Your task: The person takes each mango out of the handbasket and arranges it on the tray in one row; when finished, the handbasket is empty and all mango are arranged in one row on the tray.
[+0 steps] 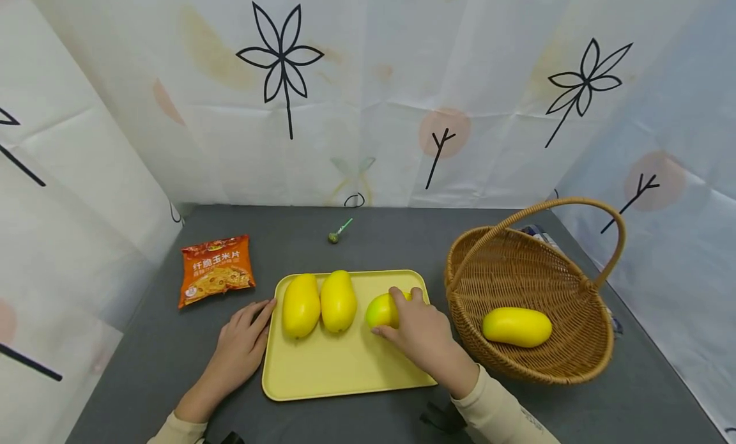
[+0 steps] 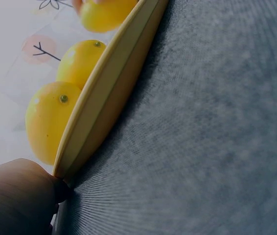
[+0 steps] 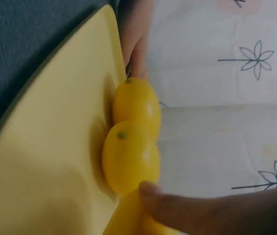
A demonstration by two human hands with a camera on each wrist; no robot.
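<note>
My right hand [image 1: 422, 332] grips a yellow mango [image 1: 381, 311] with a greenish end, thumb and fingers round its sides, over the right part of a pale yellow tray [image 1: 345, 377]. In the right wrist view my thumb [image 3: 192, 210] lies on that mango [image 3: 126, 215]. Two more mangoes, one at the left [image 1: 301, 306] and one beside it [image 1: 338, 301], lie side by side on the tray. With its fingers extended, my left hand [image 1: 238, 345] touches the tray's left rim. The left wrist view has this hand [image 2: 18, 196] at the tray's corner.
To the right stands a brown wicker basket [image 1: 529, 259] with a tall arched handle; one mango [image 1: 516, 327] lies inside. An orange snack bag [image 1: 217, 269] is at the left. A small green lollipop [image 1: 334, 237] lies behind the tray. White patterned sheets enclose the grey table.
</note>
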